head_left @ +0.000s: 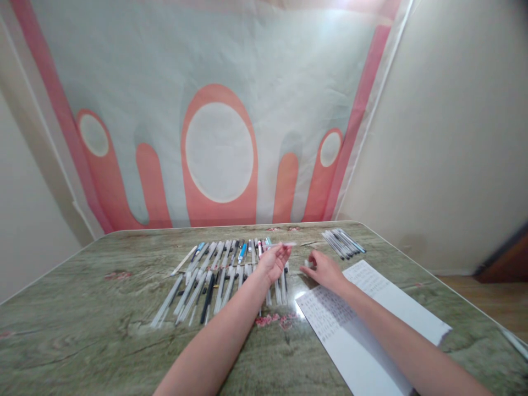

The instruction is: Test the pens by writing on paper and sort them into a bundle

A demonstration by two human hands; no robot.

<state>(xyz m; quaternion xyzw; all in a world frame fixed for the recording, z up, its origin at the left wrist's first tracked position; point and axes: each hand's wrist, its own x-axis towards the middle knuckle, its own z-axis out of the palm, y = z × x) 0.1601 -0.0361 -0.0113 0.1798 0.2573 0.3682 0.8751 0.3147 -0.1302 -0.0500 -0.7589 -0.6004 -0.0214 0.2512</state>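
Observation:
My left hand (275, 263) is closed on a clear pen barrel (289, 244), raised over the right end of the laid-out pens. Its thin tip points to the right. Close by on the right, my right hand (324, 269) is bent, its thumb and fingers curled around a small pale piece (306, 264) too blurred to name. Beneath and left of my left hand lie two rows of pens, mostly clear ones, with a black pen (208, 298) in the near row and a blue-and-white pen (242, 253) in the far row.
A separate bundle of pens (343, 243) lies at the back right. An open notebook (336, 335) with handwriting sits under my right forearm. The wood-patterned table (74, 319) meets a wall with a printed sheet (165, 66) behind it.

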